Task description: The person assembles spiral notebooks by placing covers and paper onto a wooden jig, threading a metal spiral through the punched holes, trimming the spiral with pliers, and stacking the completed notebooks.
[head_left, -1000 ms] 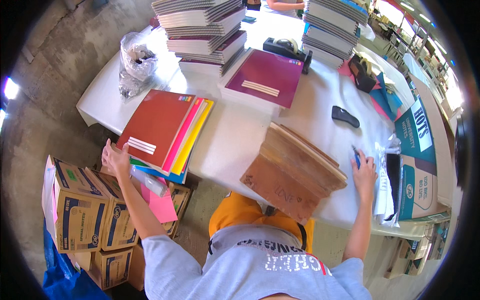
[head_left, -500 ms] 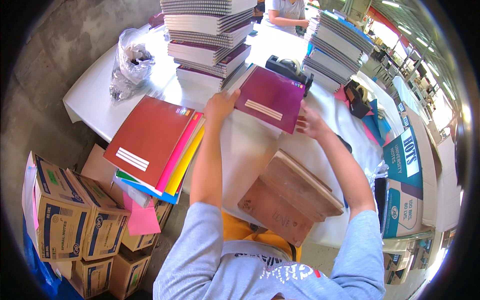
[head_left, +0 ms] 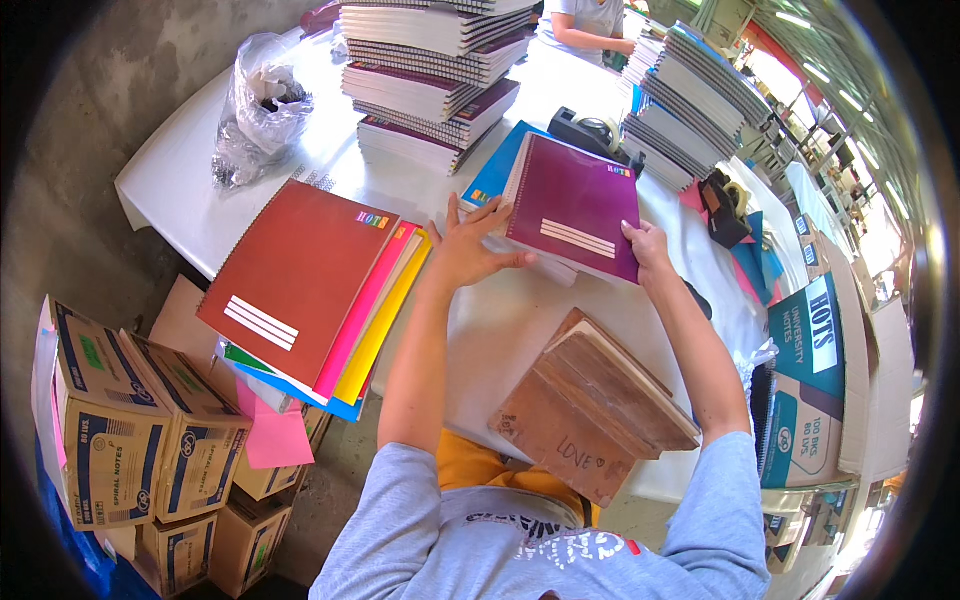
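The right edge of a purple notebook is clamped in the right hand, thumb on top. By its left edge the left hand is held with fingers spread; whether the cover is touched cannot be told. The notebook is found between 1 and 2 o'clock of the view. For a steady hold, both edges would best be supported evenly. From it, a blue notebook is seen near 10 o'clock, a tape dispenser at 12, a wooden stand at 6, a red-brown notebook between 8 and 9
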`<act>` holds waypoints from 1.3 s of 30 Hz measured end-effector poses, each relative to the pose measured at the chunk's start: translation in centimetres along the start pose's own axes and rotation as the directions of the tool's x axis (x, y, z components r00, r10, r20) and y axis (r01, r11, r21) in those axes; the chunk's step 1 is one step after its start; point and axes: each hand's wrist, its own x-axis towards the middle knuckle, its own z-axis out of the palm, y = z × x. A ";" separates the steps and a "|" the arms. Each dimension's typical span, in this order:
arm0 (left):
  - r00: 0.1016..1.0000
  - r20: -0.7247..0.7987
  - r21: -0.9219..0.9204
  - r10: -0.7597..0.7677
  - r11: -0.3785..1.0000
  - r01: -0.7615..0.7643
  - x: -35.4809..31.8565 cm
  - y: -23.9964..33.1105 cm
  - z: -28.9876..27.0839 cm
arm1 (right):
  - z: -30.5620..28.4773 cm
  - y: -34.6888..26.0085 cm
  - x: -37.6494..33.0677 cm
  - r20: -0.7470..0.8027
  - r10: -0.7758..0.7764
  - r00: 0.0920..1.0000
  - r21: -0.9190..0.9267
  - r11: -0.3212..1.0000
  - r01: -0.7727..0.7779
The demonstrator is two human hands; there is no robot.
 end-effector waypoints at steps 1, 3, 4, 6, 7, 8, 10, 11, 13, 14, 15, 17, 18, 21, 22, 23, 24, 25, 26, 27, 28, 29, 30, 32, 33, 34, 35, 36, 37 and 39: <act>1.000 -0.010 0.042 -0.002 0.999 0.003 -0.2 0.4 0.1 | 0.1 -0.1 -0.1 -0.080 -0.116 0.990 -0.104 0.989 0.107; 1.000 -0.015 0.080 -0.003 0.997 0.004 -0.2 0.4 0.1 | 0.2 -0.1 0.2 -0.109 -0.217 0.970 -0.195 0.961 0.194; 1.000 -0.023 0.064 -0.006 0.998 0.007 -0.1 0.4 0.1 | 0.1 -0.1 0.3 -0.132 -0.318 0.939 -0.286 0.919 0.271; 1.000 -0.024 0.050 -0.009 0.999 0.010 -0.2 0.1 0.2 | 1.2 -0.3 -0.4 -0.116 -0.419 0.901 -0.358 0.863 0.355; 0.999 -0.045 0.040 -0.013 0.999 0.015 -0.2 0.0 0.2 | 2.0 -0.8 -1.0 -0.092 -0.520 0.849 -0.423 0.793 0.439; 0.998 -0.066 0.029 -0.016 0.999 0.018 -0.2 0.0 0.1 | 2.5 -1.1 -1.4 -0.111 -0.501 0.858 -0.440 0.799 0.410; 0.997 -0.077 0.046 0.001 0.999 0.002 0.0 0.1 0.5 | 2.8 -1.1 -1.8 -0.104 -0.579 0.809 -0.550 0.711 0.438; 0.995 -0.095 0.063 0.006 0.998 0.000 0.1 0.1 0.8 | 2.9 -1.1 -2.1 -0.072 -0.646 0.760 -0.650 0.609 0.456; 0.995 -0.092 0.055 0.023 0.998 -0.018 0.1 0.1 0.8 | 3.2 -1.2 -2.4 -0.048 -0.591 0.805 -0.726 0.574 0.378; 0.995 -0.102 0.045 0.019 0.999 -0.014 0.1 0.1 0.9 | 3.2 -1.3 -2.5 -0.056 -0.577 0.815 -0.717 0.591 0.369; 0.995 -0.089 0.048 0.042 0.998 -0.038 0.2 0.2 0.7 | 3.3 -1.4 -2.5 -0.061 -0.564 0.824 -0.706 0.608 0.363; 0.998 -0.064 0.060 0.000 0.998 0.003 0.3 0.3 0.5 | 3.8 -2.1 -3.3 -0.079 -0.515 0.853 -0.710 0.630 0.314; 0.998 -0.061 0.072 0.013 0.997 -0.008 0.2 0.2 0.0 | 4.7 -2.9 -4.0 -0.060 -0.469 0.881 -0.710 0.641 0.292; 0.999 -0.038 0.081 -0.012 0.997 0.015 0.3 -0.1 0.1 | 6.3 -4.8 -6.3 0.032 -0.493 0.869 -0.812 0.494 0.310; 0.999 -0.042 0.077 -0.008 0.997 0.011 0.4 0.0 0.3 | 6.3 -4.0 -6.1 0.088 -0.570 0.817 -0.799 0.449 0.399; 0.999 -0.047 0.073 -0.007 0.997 0.010 0.4 0.1 0.4 | 6.4 -3.5 -6.2 0.072 -0.571 0.818 -0.800 0.456 0.389; 0.999 -0.039 0.077 0.003 0.997 0.000 0.4 0.1 0.5 | 6.7 -3.3 -6.4 0.142 -0.644 0.752 -0.831 0.335 0.444; 1.000 -0.031 0.099 0.002 0.995 0.001 0.4 0.2 0.5 | 7.0 -3.1 -6.5 0.218 -0.702 0.678 -0.850 0.205 0.485; 1.000 -0.025 0.120 0.001 0.993 0.002 0.4 0.2 0.5 | 7.2 -3.2 -6.5 0.217 -0.627 0.748 -0.844 0.266 0.467; 1.000 -0.025 0.126 0.005 0.992 -0.001 0.3 0.3 0.3 | 7.3 -3.4 -6.7 0.212 -0.630 0.747 -0.842 0.270 0.467; 1.000 -0.026 0.116 0.006 0.993 -0.003 0.2 0.3 0.2 | 7.4 -3.6 -7.0 0.233 -0.655 0.719 -0.775 0.322 0.544; 1.000 -0.028 0.107 0.007 0.994 -0.004 0.2 0.3 0.0 | 7.6 -3.7 -7.3 0.250 -0.681 0.688 -0.697 0.367 0.616; 1.000 -0.028 0.108 0.009 0.994 -0.006 0.1 0.3 0.0 | 7.7 -3.6 -7.4 0.249 -0.683 0.687 -0.697 0.366 0.616; 1.000 -0.031 0.105 0.002 0.994 0.002 0.2 0.2 0.2 | 8.1 -3.3 -7.4 0.310 -0.749 0.586 -0.761 0.174 0.625; 1.000 -0.030 0.107 0.004 0.994 -0.001 0.2 0.3 0.2 | 8.0 -3.0 -7.1 0.307 -0.750 0.585 -0.762 0.175 0.624; 1.000 -0.026 0.113 0.007 0.994 -0.004 0.2 0.3 0.3 | 7.9 -2.7 -6.6 0.288 -0.742 0.605 -0.826 0.127 0.549; 1.000 -0.022 0.120 0.010 0.993 -0.007 0.2 0.3 0.3 | 7.7 -2.5 -6.1 0.266 -0.735 0.624 -0.880 0.078 0.468; 1.000 -0.023 0.121 0.009 0.993 -0.006 0.3 0.2 0.3 | 7.4 -2.7 -5.7 0.267 -0.735 0.623 -0.879 0.079 0.470; 1.000 -0.027 0.107 0.006 0.994 -0.003 0.3 0.1 0.4 | 7.0 -2.9 -5.2 0.195 -0.673 0.713 -0.882 0.197 0.427; 1.000 -0.029 0.091 0.003 0.996 0.000 0.3 -0.1 0.4 | 6.0 -2.7 -4.4 0.126 -0.595 0.794 -0.876 0.309 0.371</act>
